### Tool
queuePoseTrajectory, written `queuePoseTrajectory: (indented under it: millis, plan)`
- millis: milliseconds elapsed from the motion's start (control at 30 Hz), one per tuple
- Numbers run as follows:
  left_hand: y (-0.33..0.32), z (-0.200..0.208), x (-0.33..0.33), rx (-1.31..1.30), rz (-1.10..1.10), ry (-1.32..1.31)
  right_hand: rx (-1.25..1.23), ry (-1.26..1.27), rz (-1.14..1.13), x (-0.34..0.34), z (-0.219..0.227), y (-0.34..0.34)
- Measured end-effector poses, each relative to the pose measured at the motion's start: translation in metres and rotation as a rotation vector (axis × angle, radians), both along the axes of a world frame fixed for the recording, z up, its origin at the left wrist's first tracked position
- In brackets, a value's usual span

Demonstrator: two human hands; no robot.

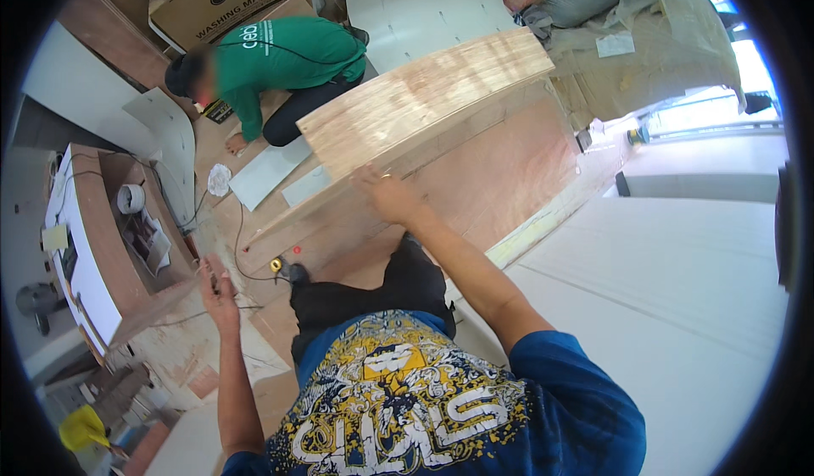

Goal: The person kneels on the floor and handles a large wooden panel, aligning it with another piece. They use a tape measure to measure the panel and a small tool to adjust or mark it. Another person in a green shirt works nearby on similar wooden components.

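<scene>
My right hand (392,196) reaches forward to the near long edge of a pale plywood box (428,99), its fingers bent against that edge. The fingertips are slightly blurred. The box has a long, lightly curved top and stands at an angle in front of me. Out to the left, my left hand (220,296) is raised with its fingers apart and nothing in them. It is nearest to an open wooden cabinet (127,285) that holds a white roll of tape (131,198) and some loose papers or scraps.
A person in a green shirt (292,52) crouches beyond the box, one hand on the floor. White strips (270,175), a cable (238,251) and a yellow-and-black tape measure (276,265) lie around. A cardboard carton (229,5) stands behind; a large white panel (661,281) lies right.
</scene>
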State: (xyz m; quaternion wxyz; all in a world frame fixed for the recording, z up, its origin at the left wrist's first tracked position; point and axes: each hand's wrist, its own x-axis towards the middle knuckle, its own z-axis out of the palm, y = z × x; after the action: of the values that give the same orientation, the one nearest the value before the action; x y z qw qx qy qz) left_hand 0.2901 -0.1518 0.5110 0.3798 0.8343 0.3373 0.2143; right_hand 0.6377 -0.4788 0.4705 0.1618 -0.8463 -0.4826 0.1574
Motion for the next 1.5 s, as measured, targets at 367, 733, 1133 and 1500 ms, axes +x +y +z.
queuePoseTrajectory:
  millis: [367,733,1133,1500]
  plan:
    - [-0.187,-0.184,-0.071,0.068,-0.273,0.627,-0.01,0.739,-0.076,0.072,0.081,-0.257]
    - [-0.339,-0.149,0.161,-1.723,0.393,0.34,-0.217,0.575,-0.147,0.3,0.023,-0.395]
    - [-0.428,-0.1,0.396,-1.112,0.105,0.788,-0.576,0.308,-0.166,0.392,-0.108,-0.842]
    - [-0.544,-0.068,0.543,-1.079,0.364,0.694,-0.227,0.697,-0.457,0.558,-0.083,-0.817]
